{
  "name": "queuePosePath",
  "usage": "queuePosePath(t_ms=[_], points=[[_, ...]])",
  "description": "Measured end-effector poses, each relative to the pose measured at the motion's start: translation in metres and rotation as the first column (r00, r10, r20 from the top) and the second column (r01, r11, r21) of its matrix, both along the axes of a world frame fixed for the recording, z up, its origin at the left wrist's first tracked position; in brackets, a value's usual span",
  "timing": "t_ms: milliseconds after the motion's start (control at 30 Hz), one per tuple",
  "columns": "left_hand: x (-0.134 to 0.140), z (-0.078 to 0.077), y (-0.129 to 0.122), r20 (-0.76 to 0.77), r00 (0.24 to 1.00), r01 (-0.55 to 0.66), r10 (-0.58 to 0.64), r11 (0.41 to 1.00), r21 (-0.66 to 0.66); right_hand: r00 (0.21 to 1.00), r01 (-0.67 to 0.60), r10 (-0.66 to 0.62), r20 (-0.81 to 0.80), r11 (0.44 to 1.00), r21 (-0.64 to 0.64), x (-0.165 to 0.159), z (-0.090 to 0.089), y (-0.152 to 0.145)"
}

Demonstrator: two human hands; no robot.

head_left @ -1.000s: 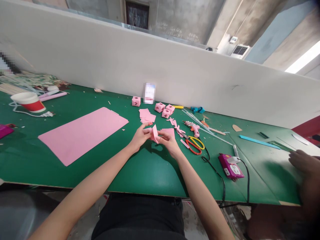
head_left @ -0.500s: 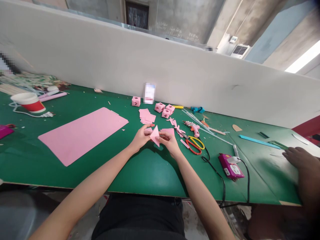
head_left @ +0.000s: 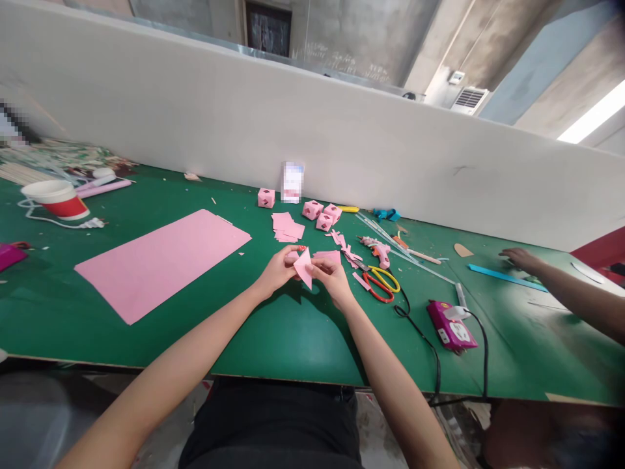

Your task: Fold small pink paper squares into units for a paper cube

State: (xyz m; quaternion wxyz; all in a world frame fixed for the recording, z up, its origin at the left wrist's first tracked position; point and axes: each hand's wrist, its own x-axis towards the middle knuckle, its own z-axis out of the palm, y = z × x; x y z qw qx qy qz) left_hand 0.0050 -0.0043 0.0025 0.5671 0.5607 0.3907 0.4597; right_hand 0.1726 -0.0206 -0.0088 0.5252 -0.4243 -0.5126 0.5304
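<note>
Between my two hands, just above the green table, is a small folded piece of pink paper (head_left: 303, 266) with pointed corners. My left hand (head_left: 279, 270) pinches its left side, and my right hand (head_left: 331, 273) grips its right side. Partly behind my right hand lies more pink paper (head_left: 332, 255). Pink paper squares (head_left: 286, 227) are stacked loosely beyond my hands. Several pink paper cubes (head_left: 312, 210) with dark diamond openings stand farther back. Narrow pink offcuts (head_left: 343, 246) and scissors (head_left: 381, 284) with red and yellow handles lie to the right.
A large pink sheet (head_left: 163, 267) covers the table's left part. Right of the scissors are a pink glue gun (head_left: 377, 250) and a magenta power strip (head_left: 452, 326) with cables. A paper cup (head_left: 56, 200) stands far left. Another person's hand (head_left: 520, 258) reaches in at right.
My hands have barely shifted; the folded pink paper between them has turned slightly. At the right, the other person's hand has moved farther back across the table.
</note>
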Motion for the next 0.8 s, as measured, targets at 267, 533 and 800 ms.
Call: queuePosePath(t_ms=[267,533,800], points=[[0.002,-0.005,0.002,-0.01,0.999,0.031,-0.031,0.999,0.036,1.0,0.022,-0.022,0.013,1.0,0.008,0.0,0.0,0.0],[0.003,-0.016,0.003,-0.06,0.993,0.105,-0.098,0.986,0.13,0.996,0.09,-0.09,-0.004,0.996,-0.014,0.001,-0.005,0.002],[0.004,-0.008,0.0,-0.026,0.997,0.077,-0.075,0.991,0.107,0.992,0.126,-0.127,0.013,0.992,0.028,0.0,-0.001,0.001]])
